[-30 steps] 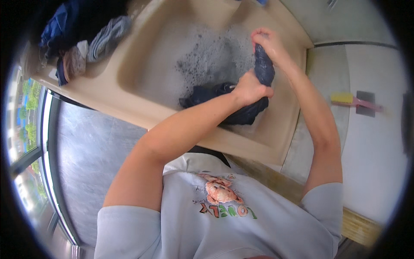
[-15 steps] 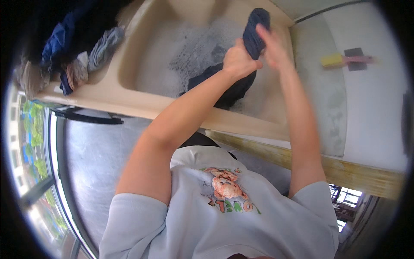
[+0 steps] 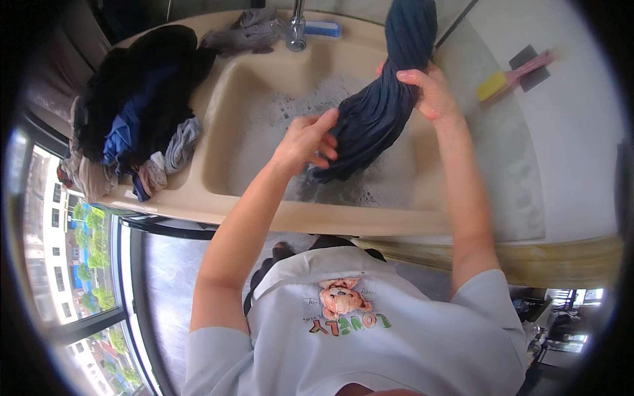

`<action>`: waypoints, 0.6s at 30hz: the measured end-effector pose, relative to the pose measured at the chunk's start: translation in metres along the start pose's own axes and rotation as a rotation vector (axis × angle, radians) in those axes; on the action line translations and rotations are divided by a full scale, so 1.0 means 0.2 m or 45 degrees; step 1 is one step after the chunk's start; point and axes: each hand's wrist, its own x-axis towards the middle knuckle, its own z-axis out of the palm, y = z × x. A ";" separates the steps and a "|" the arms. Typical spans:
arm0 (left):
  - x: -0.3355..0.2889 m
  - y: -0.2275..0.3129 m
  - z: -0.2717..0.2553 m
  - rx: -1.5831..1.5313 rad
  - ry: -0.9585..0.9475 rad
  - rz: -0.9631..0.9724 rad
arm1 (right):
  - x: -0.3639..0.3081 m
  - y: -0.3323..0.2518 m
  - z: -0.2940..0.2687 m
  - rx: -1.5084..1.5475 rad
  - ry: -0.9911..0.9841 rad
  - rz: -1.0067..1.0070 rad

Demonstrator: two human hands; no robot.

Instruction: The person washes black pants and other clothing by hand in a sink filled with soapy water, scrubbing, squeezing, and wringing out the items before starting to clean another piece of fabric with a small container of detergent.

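Note:
A long dark-blue garment (image 3: 376,119), wet and twisted, hangs over the beige sink (image 3: 218,86). My right hand (image 3: 432,89) is closed round its narrowed middle, with one end of the cloth standing up above the grip. The lower part spreads downward to the left, its bottom end close to the sudsy water (image 3: 271,125). My left hand (image 3: 309,142) is beside that lower part, fingers apart and slightly curled. Whether its fingertips touch the cloth I cannot tell.
A heap of dark and blue clothes (image 3: 132,112) lies on the sink's left ledge. Grey cloth (image 3: 247,33) rests behind, near the faucet (image 3: 297,30) and a blue brush (image 3: 322,29). At right, a yellow-and-pink brush (image 3: 512,76) lies on the white surface. A window (image 3: 86,264) is at left.
My left hand has come off the garment and moved left and down. The garment has been raised, with more of it out of the water. The view has shifted, showing the faucet.

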 end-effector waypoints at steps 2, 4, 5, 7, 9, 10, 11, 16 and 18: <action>0.02 -0.12 -0.03 -0.497 -0.126 -0.277 | 0.02 -0.05 0.09 -0.217 -0.110 -0.044; 0.06 -0.13 -0.01 -0.909 -0.321 -0.321 | -0.02 -0.09 0.24 -0.432 -0.231 0.005; 0.09 -0.14 0.01 -1.113 -0.420 -0.343 | -0.03 -0.06 0.30 -0.485 -0.343 0.065; 0.21 -0.29 -0.02 -0.913 -0.566 0.442 | -0.05 0.07 0.52 -0.841 -0.602 -0.207; 0.34 -0.39 -0.03 -0.878 -0.406 0.818 | -0.13 0.17 0.67 -1.237 -0.718 -0.525; 0.37 -0.39 -0.05 -1.016 -0.488 0.792 | -0.12 0.17 0.66 -1.026 -0.729 -0.514; 0.41 -0.39 -0.08 -1.157 -0.561 0.757 | -0.12 0.19 0.63 -0.806 -0.742 -0.496; 0.24 -0.13 -0.07 -1.386 -0.500 0.216 | -0.22 0.55 0.06 1.307 -0.330 0.184; 0.22 -0.08 -0.07 -1.454 -0.744 0.211 | -0.32 0.63 0.07 1.299 -0.325 0.464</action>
